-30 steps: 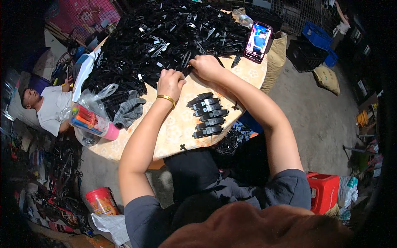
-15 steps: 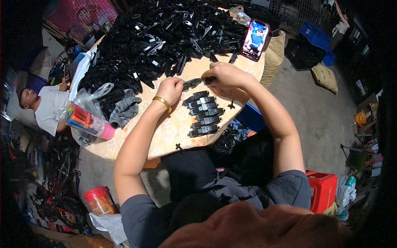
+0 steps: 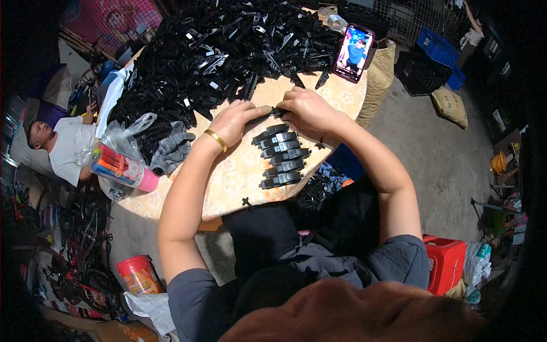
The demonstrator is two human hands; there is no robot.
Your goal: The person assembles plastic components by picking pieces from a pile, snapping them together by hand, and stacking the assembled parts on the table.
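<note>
Over the table, my left hand (image 3: pixel 232 121), with a gold bangle at its wrist, is closed on a long black plastic part, its thumb laid along it. Most of that part is hidden by the fingers. At its right end, my right hand (image 3: pixel 305 107) pinches a small black plastic piece (image 3: pixel 277 113) against it. Just below the hands lies a column of several finished-looking black plastic assemblies (image 3: pixel 283 153), side by side. A big heap of loose black plastic parts (image 3: pixel 228 51) covers the far side of the table.
A phone (image 3: pixel 352 52) showing a video leans at the table's far right. Left are a grey glove (image 3: pixel 172 149), a plastic bag (image 3: pixel 122 134) and a pink-based container of pens (image 3: pixel 122 168). A person in a white shirt (image 3: pixel 74 142) is beyond. A red stool (image 3: pixel 444 263) stands right.
My left hand has shifted its thumb forward over the long part, covering it. My right hand has come in a little against its end. The light on the scene has dimmed.
</note>
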